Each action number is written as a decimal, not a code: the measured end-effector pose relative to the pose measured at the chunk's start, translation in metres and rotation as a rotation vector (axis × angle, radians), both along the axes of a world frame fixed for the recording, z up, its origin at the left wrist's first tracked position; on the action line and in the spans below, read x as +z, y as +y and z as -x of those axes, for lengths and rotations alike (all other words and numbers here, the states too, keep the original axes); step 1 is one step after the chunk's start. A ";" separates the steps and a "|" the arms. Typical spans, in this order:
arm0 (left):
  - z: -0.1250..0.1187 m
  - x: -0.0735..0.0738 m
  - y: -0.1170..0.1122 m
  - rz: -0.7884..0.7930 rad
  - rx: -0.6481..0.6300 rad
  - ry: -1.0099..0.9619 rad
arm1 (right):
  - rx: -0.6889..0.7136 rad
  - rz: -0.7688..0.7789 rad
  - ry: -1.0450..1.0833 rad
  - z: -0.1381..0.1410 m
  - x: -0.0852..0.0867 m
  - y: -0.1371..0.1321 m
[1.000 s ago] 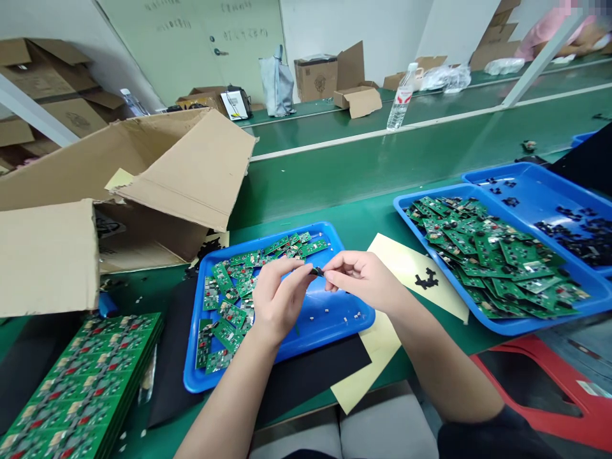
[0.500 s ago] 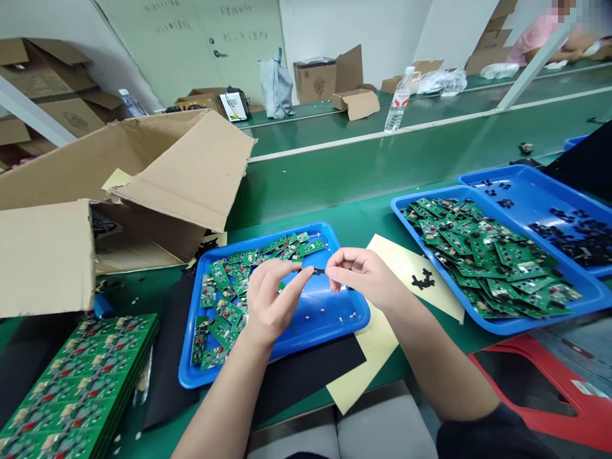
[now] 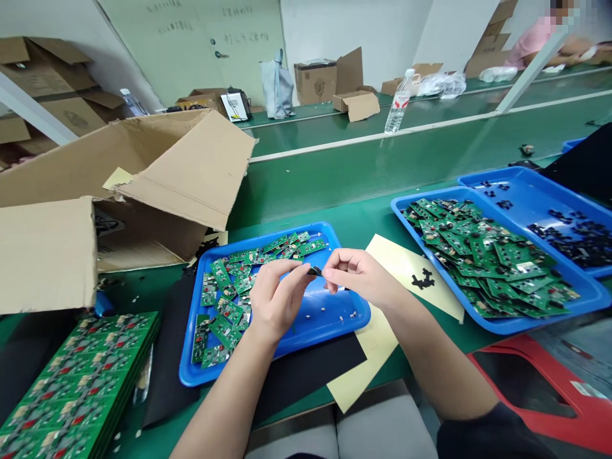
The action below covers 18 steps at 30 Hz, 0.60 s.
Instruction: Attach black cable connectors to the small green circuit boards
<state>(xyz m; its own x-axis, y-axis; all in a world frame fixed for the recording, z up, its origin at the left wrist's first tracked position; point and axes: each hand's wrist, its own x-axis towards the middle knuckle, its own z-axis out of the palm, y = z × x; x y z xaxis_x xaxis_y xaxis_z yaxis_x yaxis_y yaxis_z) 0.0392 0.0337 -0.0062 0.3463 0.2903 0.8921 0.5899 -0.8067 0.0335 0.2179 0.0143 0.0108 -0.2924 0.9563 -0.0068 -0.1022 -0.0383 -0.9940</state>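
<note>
Over the near blue tray (image 3: 287,347), my left hand (image 3: 277,296) pinches a small black plastic part (image 3: 314,271) between thumb and fingertips. My right hand (image 3: 356,277) is closed at the part's other end, its thumb and forefinger pressed together there. Fingers cover most of the part, so its exact shape is hidden. Small green circuit boards (image 3: 223,331) lie in the left and back of this tray, with a few tiny white bits at its right. A yellow sheet (image 3: 396,258) beside my right wrist carries black cut pieces (image 3: 423,279).
At right, a second blue tray (image 3: 502,330) is heaped with circuit boards, and another tray (image 3: 516,175) holds small black parts. Stacked board panels (image 3: 71,382) and an open carton (image 3: 191,166) stand at left. A water bottle (image 3: 399,105) stands on the ledge; a person sits far right.
My left hand has shifted slightly to the right and turned, its fingers closing further over the black part. The right hand has hardly moved.
</note>
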 end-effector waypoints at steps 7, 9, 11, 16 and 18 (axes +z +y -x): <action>0.001 0.002 0.001 -0.010 0.011 -0.020 | -0.058 -0.080 -0.026 0.005 -0.004 0.000; 0.002 0.001 0.001 -0.005 0.003 -0.025 | -0.087 -0.100 -0.025 0.007 -0.005 0.000; 0.003 0.000 0.002 0.004 0.001 -0.026 | -0.099 -0.105 -0.026 0.008 -0.006 0.000; 0.004 -0.003 0.001 0.039 -0.014 -0.024 | -0.069 -0.071 -0.014 0.010 -0.007 0.000; 0.004 -0.003 0.001 0.039 -0.028 -0.007 | -0.056 -0.051 0.002 0.011 -0.008 0.000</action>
